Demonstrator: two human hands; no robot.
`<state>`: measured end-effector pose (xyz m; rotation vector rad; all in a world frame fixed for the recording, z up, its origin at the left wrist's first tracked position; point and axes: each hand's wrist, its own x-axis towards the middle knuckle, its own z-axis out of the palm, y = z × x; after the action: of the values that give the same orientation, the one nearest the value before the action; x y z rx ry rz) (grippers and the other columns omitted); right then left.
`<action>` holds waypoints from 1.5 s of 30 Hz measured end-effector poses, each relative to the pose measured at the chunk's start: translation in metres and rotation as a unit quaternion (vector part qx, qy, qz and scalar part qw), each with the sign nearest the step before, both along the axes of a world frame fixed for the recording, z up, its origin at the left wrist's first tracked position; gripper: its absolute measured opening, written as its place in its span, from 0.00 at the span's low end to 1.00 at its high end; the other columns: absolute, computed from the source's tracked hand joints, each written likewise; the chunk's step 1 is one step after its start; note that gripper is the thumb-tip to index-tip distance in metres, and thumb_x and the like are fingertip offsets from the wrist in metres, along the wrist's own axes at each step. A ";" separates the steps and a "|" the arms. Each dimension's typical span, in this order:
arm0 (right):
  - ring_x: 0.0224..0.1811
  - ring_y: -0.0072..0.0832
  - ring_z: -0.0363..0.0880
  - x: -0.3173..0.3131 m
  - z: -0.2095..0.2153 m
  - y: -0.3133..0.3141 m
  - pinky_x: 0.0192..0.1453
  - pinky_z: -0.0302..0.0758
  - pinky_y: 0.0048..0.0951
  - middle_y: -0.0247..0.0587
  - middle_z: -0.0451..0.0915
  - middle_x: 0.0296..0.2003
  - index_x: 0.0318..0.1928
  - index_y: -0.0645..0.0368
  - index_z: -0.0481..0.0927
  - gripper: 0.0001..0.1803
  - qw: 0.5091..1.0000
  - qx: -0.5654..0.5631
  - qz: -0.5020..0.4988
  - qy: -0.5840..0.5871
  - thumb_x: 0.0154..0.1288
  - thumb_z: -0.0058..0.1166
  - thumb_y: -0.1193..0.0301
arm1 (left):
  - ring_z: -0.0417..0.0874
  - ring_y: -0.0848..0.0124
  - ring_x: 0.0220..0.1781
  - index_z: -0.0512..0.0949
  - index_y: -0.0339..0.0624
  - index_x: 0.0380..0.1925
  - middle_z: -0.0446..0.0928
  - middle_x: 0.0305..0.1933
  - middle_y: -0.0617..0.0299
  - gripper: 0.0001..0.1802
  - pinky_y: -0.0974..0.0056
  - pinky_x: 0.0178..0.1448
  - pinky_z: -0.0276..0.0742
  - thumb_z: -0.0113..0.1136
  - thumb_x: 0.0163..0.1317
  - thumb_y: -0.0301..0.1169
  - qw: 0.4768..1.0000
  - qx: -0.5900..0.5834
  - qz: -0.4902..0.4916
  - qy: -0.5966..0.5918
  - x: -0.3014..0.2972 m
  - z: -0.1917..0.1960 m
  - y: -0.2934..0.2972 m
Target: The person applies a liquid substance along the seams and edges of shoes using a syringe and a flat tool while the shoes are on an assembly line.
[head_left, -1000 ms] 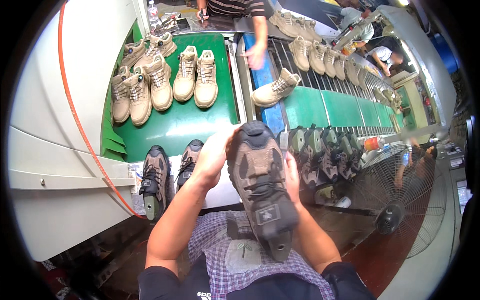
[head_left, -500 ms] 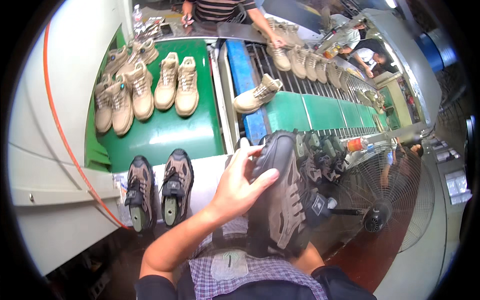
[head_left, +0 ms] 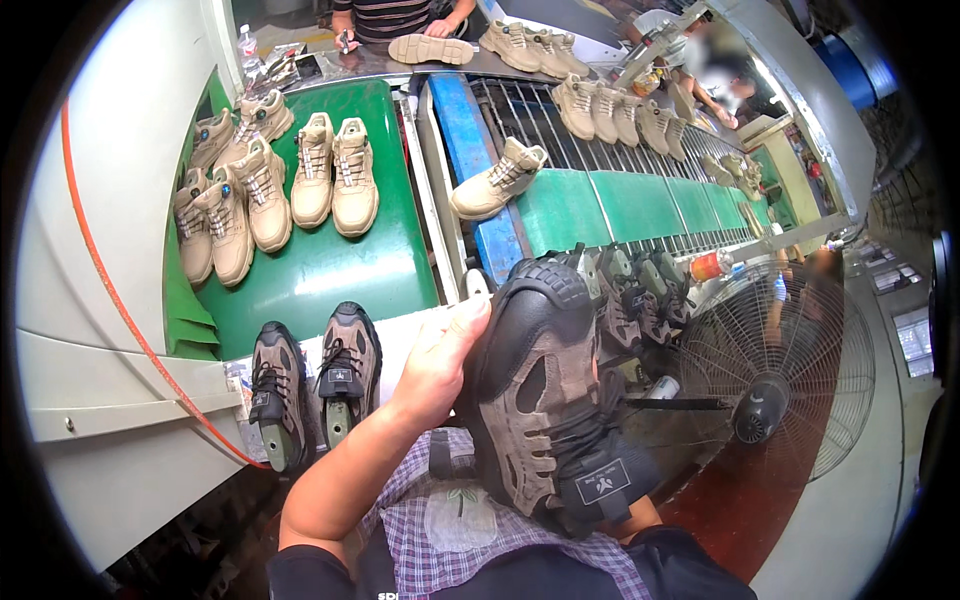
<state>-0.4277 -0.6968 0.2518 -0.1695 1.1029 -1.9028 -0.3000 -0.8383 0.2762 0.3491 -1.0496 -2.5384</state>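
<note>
Suede-textured brown shoe point(head_left: 530, 400), newly rolled laces-outward, ridged toecap point(head_left: 535, 302), in left fingers point(head_left: 466, 322); right fingers hidden, grip unclear

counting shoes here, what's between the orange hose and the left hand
Head view: two brown-and-black shoes, side by side, to the left hand's left.

A pale machine housing point(head_left: 115, 190) fills the left side beside a glossy green conveyor belt point(head_left: 325, 268). At right, a wire-caged fan point(head_left: 762, 408) shows against reddish-brown floor point(head_left: 745, 525); a bright light strip point(head_left: 772, 85) glows upper right.
</note>
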 end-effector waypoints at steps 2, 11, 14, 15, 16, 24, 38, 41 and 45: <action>0.56 0.32 0.79 0.003 0.001 0.001 0.65 0.75 0.36 0.42 0.80 0.55 0.63 0.60 0.74 0.24 1.000 0.000 -0.001 -0.007 0.82 0.35 0.57 | 0.85 0.71 0.48 0.78 0.29 0.55 0.84 0.49 0.54 0.24 0.67 0.55 0.81 0.44 0.81 0.41 1.000 -0.003 0.003 0.008 0.002 -0.002 -0.001; 0.56 0.34 0.80 0.005 0.002 0.001 0.65 0.76 0.38 0.44 0.81 0.55 0.61 0.59 0.76 0.26 0.999 0.002 0.009 -0.032 0.82 0.34 0.54 | 0.79 0.80 0.47 0.81 0.32 0.49 0.82 0.46 0.64 0.19 0.71 0.53 0.75 0.46 0.81 0.37 0.999 0.026 -0.011 0.020 0.006 -0.002 0.001; 0.55 0.35 0.81 -0.002 0.004 -0.003 0.65 0.76 0.39 0.44 0.82 0.55 0.61 0.58 0.77 0.26 0.999 0.005 0.011 -0.044 0.81 0.33 0.54 | 0.78 0.81 0.45 0.81 0.33 0.48 0.82 0.44 0.65 0.20 0.71 0.52 0.75 0.45 0.81 0.39 0.999 0.044 -0.009 0.023 0.003 -0.007 0.005; 0.55 0.35 0.81 -0.003 0.004 -0.003 0.65 0.76 0.39 0.44 0.82 0.55 0.61 0.58 0.77 0.27 0.999 0.005 0.013 -0.051 0.81 0.33 0.53 | 0.78 0.81 0.45 0.81 0.33 0.48 0.82 0.44 0.66 0.21 0.71 0.52 0.75 0.46 0.81 0.40 0.999 0.028 0.005 0.024 0.003 -0.004 0.006; 0.55 0.35 0.81 -0.005 0.004 -0.004 0.65 0.76 0.39 0.44 0.82 0.55 0.60 0.58 0.77 0.27 0.998 0.006 0.014 -0.061 0.81 0.33 0.53 | 0.78 0.81 0.44 0.80 0.34 0.47 0.82 0.44 0.66 0.21 0.72 0.52 0.75 0.46 0.81 0.41 0.999 0.011 0.019 0.026 0.004 0.001 0.006; 0.59 0.37 0.80 0.014 0.011 -0.007 0.67 0.74 0.43 0.46 0.80 0.58 0.64 0.57 0.75 0.29 0.992 -0.063 -0.010 -0.105 0.81 0.30 0.51 | 0.79 0.79 0.48 0.74 0.28 0.62 0.82 0.49 0.62 0.24 0.70 0.54 0.77 0.59 0.72 0.33 0.981 -0.149 -0.111 -0.048 0.026 0.038 -0.036; 0.62 0.43 0.78 -0.003 0.019 0.002 0.67 0.76 0.47 0.52 0.77 0.62 0.67 0.59 0.72 0.29 0.994 -0.094 0.016 -0.056 0.81 0.32 0.52 | 0.72 0.66 0.69 0.58 0.37 0.72 0.70 0.67 0.54 0.41 0.58 0.75 0.65 0.64 0.59 0.23 0.953 -0.291 -0.081 0.011 0.028 0.037 -0.014; 0.61 0.43 0.79 -0.003 0.024 0.004 0.66 0.77 0.46 0.52 0.77 0.61 0.67 0.60 0.72 0.28 0.997 -0.071 0.011 -0.005 0.81 0.34 0.54 | 0.75 0.67 0.66 0.57 0.36 0.72 0.72 0.65 0.53 0.42 0.58 0.73 0.68 0.65 0.59 0.24 0.947 -0.306 -0.094 -0.019 0.030 0.046 -0.013; 0.60 0.43 0.80 -0.001 0.031 0.005 0.64 0.79 0.45 0.53 0.78 0.60 0.67 0.61 0.72 0.27 0.998 -0.052 0.001 0.038 0.81 0.36 0.56 | 0.86 0.59 0.50 0.73 0.41 0.62 0.78 0.55 0.50 0.30 0.57 0.58 0.82 0.69 0.57 0.27 0.841 -0.529 0.109 -0.041 0.029 0.064 0.000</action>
<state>-0.4285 -0.6920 0.2832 -0.3033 1.0525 -1.9670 -0.2706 -0.8387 0.3398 0.2222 -2.0755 -1.4169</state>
